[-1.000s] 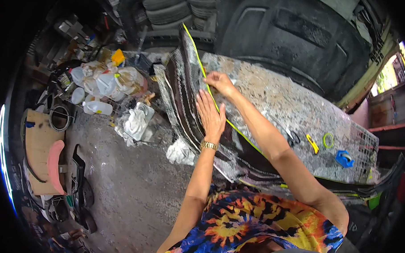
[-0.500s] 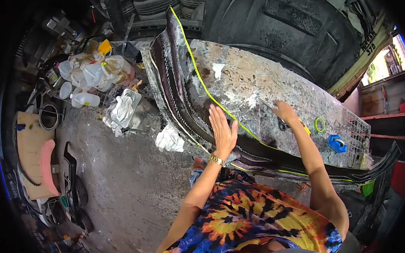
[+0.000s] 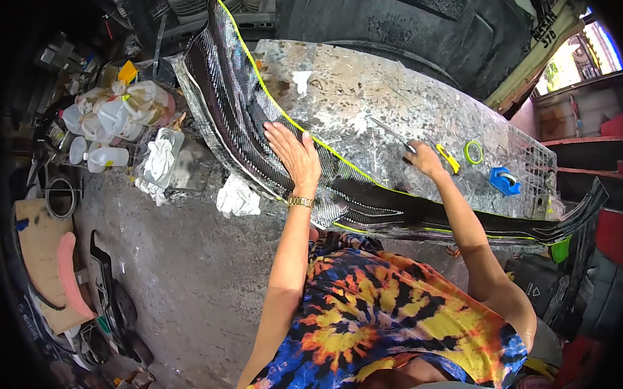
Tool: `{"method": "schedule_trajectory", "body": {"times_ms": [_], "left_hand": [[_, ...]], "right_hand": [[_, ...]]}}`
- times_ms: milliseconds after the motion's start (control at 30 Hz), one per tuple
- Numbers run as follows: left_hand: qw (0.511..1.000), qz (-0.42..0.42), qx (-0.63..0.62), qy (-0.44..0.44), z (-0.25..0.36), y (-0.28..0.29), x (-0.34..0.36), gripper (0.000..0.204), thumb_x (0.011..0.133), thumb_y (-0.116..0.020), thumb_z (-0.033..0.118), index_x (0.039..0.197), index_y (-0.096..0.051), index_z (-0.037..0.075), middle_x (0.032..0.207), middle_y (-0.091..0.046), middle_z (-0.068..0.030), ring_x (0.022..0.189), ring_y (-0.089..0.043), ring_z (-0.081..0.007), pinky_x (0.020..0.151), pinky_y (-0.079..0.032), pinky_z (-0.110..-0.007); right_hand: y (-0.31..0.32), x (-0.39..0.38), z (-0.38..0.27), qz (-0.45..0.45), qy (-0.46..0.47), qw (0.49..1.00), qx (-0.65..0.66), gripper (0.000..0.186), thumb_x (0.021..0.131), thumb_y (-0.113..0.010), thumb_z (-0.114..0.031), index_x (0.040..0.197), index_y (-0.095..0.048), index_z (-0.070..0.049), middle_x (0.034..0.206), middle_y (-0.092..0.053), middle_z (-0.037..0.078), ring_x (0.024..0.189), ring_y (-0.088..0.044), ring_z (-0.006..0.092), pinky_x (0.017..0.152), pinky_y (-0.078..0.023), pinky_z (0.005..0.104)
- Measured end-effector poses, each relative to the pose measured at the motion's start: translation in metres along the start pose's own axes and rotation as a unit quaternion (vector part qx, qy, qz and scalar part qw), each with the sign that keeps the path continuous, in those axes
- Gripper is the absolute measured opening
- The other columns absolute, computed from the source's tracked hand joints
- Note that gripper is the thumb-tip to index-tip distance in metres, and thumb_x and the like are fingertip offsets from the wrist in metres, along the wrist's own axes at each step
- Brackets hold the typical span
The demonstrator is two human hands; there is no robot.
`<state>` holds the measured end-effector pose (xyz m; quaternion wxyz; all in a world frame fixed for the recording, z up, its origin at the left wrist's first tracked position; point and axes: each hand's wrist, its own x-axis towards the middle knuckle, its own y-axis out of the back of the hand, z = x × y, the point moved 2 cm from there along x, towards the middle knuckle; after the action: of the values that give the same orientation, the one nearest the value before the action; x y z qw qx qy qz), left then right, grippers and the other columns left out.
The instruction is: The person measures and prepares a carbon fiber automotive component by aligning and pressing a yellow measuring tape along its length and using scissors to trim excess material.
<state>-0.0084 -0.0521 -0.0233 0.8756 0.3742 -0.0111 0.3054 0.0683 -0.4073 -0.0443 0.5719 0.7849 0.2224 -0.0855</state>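
A long, curved black carbon-weave panel [image 3: 236, 104] lies across the workbench, edged with bright yellow-green tape. My left hand [image 3: 293, 152] rests flat on its glossy surface, fingers stretched out and holding nothing. To the right, on the bench top, my right hand [image 3: 425, 160] has its fingers closed at the dark handle of what look like scissors [image 3: 389, 132]. Their metal blades point away to the far left. Just right of that hand are a yellow utility knife [image 3: 448, 159], a green tape roll [image 3: 473, 152] and a blue tape dispenser [image 3: 505, 181].
The stained workbench [image 3: 348, 76] carries a white scrap [image 3: 302, 81]. White cloths [image 3: 237, 196] hang at its left side. Plastic jugs [image 3: 108, 158] crowd the far left. A large black panel [image 3: 381, 34] stands behind. A pink curved piece [image 3: 70, 271] leans on cardboard at left.
The whole view has shifted. My left hand has slid a little farther along the panel, away from me. My right hand has moved from beside the scissors' blades to their handle.
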Motion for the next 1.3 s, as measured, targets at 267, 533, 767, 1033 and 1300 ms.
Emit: {"method": "schedule_trajectory", "body": {"times_ms": [267, 533, 767, 1033, 1300], "left_hand": [[0.996, 0.016, 0.082, -0.014, 0.004, 0.000, 0.033, 0.073, 0.103, -0.043, 0.040, 0.156, -0.017, -0.004, 0.165, 0.000, -0.0256, 0.152, -0.002, -0.0461, 0.122, -0.006, -0.056], [0.995, 0.029, -0.081, 0.041, 0.008, 0.010, 0.008, 0.075, 0.105, -0.041, 0.033, 0.157, -0.003, -0.006, 0.165, 0.004, -0.0260, 0.153, 0.002, -0.0424, 0.123, -0.002, -0.051], [1.000, 0.006, -0.008, 0.016, 0.002, 0.005, 0.008, 0.074, 0.104, -0.042, 0.030, 0.156, -0.004, -0.007, 0.165, 0.003, -0.0263, 0.153, 0.001, -0.0429, 0.123, -0.002, -0.051], [0.991, -0.080, -0.110, 0.003, 0.020, 0.017, -0.047, 0.082, 0.102, -0.047, 0.032, 0.157, 0.001, -0.005, 0.164, 0.006, -0.0283, 0.152, 0.002, -0.0457, 0.123, -0.003, -0.051], [0.992, -0.119, -0.034, -0.006, 0.014, 0.008, -0.058, 0.083, 0.100, -0.051, 0.030, 0.155, -0.004, -0.010, 0.162, 0.003, -0.0321, 0.151, 0.001, -0.0486, 0.124, -0.006, -0.051]], "right_hand": [[0.007, 0.010, 0.016, 0.084, 0.042, 0.995, 0.030, 0.051, 0.087, -0.069, -0.035, 0.125, -0.061, -0.002, 0.126, -0.063, 0.022, 0.118, -0.059, 0.0386, 0.100, -0.047, 0.0458], [-0.044, 0.013, 0.062, 0.076, -0.028, 0.997, -0.021, 0.048, 0.082, -0.071, -0.020, 0.124, -0.059, -0.001, 0.123, -0.060, 0.026, 0.115, -0.058, 0.0448, 0.099, -0.047, 0.0482], [-0.056, 0.021, 0.080, 0.081, -0.068, 0.994, -0.026, 0.043, 0.076, -0.073, -0.011, 0.116, -0.059, -0.006, 0.120, -0.059, 0.020, 0.114, -0.058, 0.0410, 0.095, -0.050, 0.0484], [-0.025, 0.036, 0.080, -0.077, -0.033, 0.995, -0.047, 0.036, 0.070, -0.077, -0.015, 0.102, -0.065, -0.003, 0.099, -0.070, 0.015, 0.089, -0.066, 0.0381, 0.081, -0.052, 0.0465], [0.070, 0.034, -0.050, -0.215, 0.041, 0.955, 0.202, 0.035, 0.076, -0.087, -0.023, 0.089, -0.060, -0.005, 0.074, -0.059, 0.001, 0.071, -0.055, 0.0079, 0.064, -0.045, 0.0267]]}}
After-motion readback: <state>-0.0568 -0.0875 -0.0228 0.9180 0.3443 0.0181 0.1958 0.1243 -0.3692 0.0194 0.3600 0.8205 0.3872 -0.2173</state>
